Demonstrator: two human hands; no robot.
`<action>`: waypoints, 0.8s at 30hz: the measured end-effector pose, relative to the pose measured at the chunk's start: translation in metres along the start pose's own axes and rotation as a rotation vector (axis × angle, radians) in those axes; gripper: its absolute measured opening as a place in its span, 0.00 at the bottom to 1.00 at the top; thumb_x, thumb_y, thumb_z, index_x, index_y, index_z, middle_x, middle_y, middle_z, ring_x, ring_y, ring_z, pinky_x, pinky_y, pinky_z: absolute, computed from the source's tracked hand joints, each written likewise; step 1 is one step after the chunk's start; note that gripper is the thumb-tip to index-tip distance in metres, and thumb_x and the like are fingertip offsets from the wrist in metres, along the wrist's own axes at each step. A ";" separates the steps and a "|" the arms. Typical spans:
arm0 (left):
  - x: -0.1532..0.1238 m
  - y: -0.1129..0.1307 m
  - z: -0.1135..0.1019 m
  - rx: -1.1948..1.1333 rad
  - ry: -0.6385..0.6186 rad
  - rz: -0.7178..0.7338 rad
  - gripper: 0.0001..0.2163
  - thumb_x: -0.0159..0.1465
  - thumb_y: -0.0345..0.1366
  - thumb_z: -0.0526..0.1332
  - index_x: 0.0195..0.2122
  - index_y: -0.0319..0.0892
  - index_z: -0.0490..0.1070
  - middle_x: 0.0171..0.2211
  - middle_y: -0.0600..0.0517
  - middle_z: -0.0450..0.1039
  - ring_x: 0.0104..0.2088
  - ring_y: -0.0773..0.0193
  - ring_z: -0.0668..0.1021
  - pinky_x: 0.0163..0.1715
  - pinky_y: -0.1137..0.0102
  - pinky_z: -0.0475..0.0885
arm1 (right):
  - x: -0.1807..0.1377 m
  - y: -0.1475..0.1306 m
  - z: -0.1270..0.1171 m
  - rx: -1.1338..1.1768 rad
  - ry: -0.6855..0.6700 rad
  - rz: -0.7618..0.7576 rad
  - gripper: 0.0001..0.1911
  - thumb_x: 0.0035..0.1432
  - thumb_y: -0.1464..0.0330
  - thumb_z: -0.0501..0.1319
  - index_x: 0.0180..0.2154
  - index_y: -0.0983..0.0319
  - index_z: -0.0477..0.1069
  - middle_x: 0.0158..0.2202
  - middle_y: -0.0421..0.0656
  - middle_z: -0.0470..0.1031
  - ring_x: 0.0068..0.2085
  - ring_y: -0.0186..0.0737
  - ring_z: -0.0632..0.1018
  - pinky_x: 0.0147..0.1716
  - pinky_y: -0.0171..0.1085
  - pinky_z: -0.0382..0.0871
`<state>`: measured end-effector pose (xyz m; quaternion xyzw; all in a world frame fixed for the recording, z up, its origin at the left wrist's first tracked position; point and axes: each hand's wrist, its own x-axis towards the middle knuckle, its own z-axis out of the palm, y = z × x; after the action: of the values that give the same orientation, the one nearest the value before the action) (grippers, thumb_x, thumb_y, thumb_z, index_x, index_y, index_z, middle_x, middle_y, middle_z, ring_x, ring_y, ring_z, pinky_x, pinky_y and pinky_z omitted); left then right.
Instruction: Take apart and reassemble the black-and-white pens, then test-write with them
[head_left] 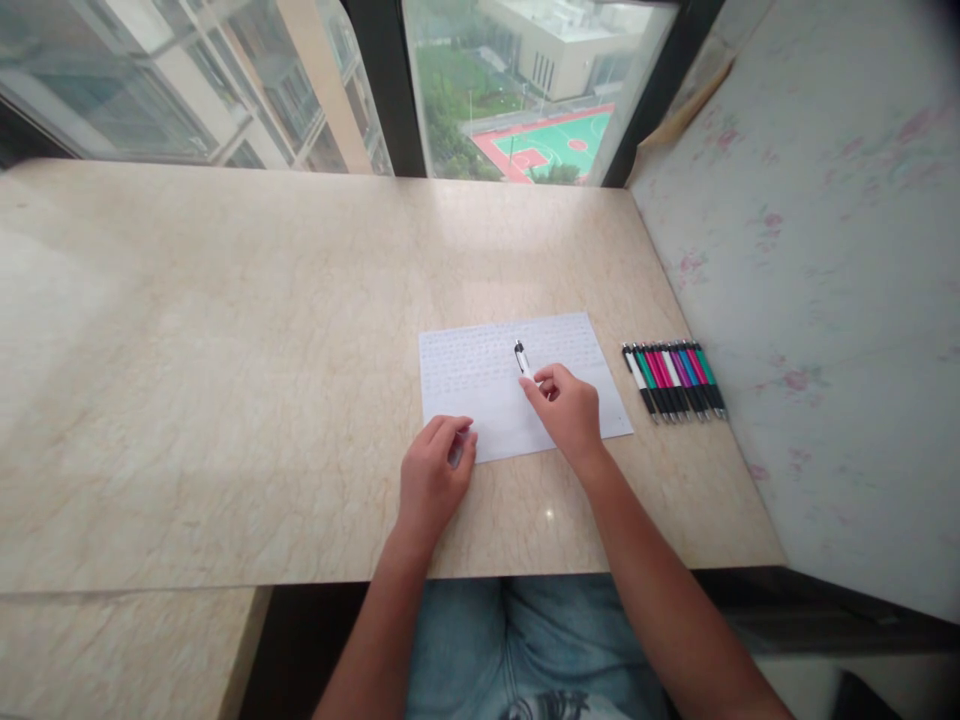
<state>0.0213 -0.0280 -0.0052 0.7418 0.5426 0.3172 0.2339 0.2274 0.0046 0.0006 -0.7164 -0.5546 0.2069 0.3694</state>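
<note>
A white sheet of paper with faint handwritten lines lies on the beige marble table. My right hand rests on the sheet and grips a white pen whose black top points away from me. My left hand has its fingers curled, pressing on the sheet's near left corner, and holds nothing that I can see.
A row of several pens in black, green, pink, purple and white lies side by side right of the paper. A pale floral wall borders the table's right edge. A large window runs along the far edge.
</note>
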 end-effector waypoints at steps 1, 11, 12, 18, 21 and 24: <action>0.000 0.000 0.000 -0.004 0.002 0.003 0.06 0.66 0.34 0.58 0.42 0.43 0.71 0.37 0.49 0.75 0.35 0.63 0.78 0.36 0.67 0.74 | -0.002 0.002 -0.001 -0.134 0.015 -0.020 0.13 0.60 0.56 0.62 0.32 0.60 0.72 0.24 0.40 0.74 0.27 0.37 0.73 0.30 0.36 0.61; 0.000 -0.002 -0.001 -0.004 -0.004 0.011 0.06 0.66 0.32 0.58 0.42 0.42 0.72 0.37 0.49 0.75 0.36 0.62 0.78 0.37 0.67 0.73 | -0.033 0.009 -0.015 -0.469 0.054 -0.084 0.09 0.61 0.63 0.59 0.38 0.60 0.75 0.38 0.46 0.77 0.38 0.42 0.76 0.33 0.37 0.61; 0.000 -0.002 0.000 -0.006 -0.005 0.011 0.06 0.66 0.32 0.58 0.42 0.42 0.72 0.37 0.49 0.75 0.36 0.62 0.78 0.37 0.67 0.73 | -0.035 0.009 -0.015 -0.461 0.048 -0.083 0.08 0.61 0.64 0.58 0.37 0.60 0.75 0.38 0.45 0.77 0.38 0.42 0.76 0.33 0.37 0.61; 0.000 -0.001 -0.002 -0.012 -0.005 0.010 0.06 0.66 0.32 0.57 0.42 0.41 0.71 0.36 0.49 0.75 0.36 0.62 0.78 0.37 0.67 0.73 | -0.027 0.029 -0.037 -0.463 0.231 -0.004 0.10 0.61 0.66 0.57 0.36 0.62 0.76 0.36 0.47 0.79 0.37 0.44 0.75 0.36 0.39 0.62; 0.000 -0.001 -0.002 -0.008 -0.007 0.015 0.05 0.66 0.32 0.57 0.41 0.42 0.71 0.36 0.49 0.75 0.36 0.62 0.78 0.37 0.67 0.73 | -0.020 0.052 -0.058 -0.533 0.376 0.080 0.11 0.59 0.66 0.58 0.35 0.62 0.77 0.35 0.49 0.79 0.39 0.47 0.74 0.37 0.40 0.62; 0.000 -0.002 -0.002 0.001 -0.007 0.018 0.06 0.66 0.32 0.57 0.42 0.42 0.71 0.37 0.49 0.75 0.37 0.61 0.78 0.38 0.67 0.73 | -0.016 0.071 -0.073 -0.551 0.421 0.108 0.11 0.59 0.65 0.57 0.35 0.62 0.78 0.35 0.49 0.79 0.38 0.47 0.74 0.37 0.41 0.61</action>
<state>0.0186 -0.0273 -0.0055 0.7478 0.5352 0.3163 0.2329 0.3193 -0.0406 -0.0082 -0.8445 -0.4625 -0.0833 0.2569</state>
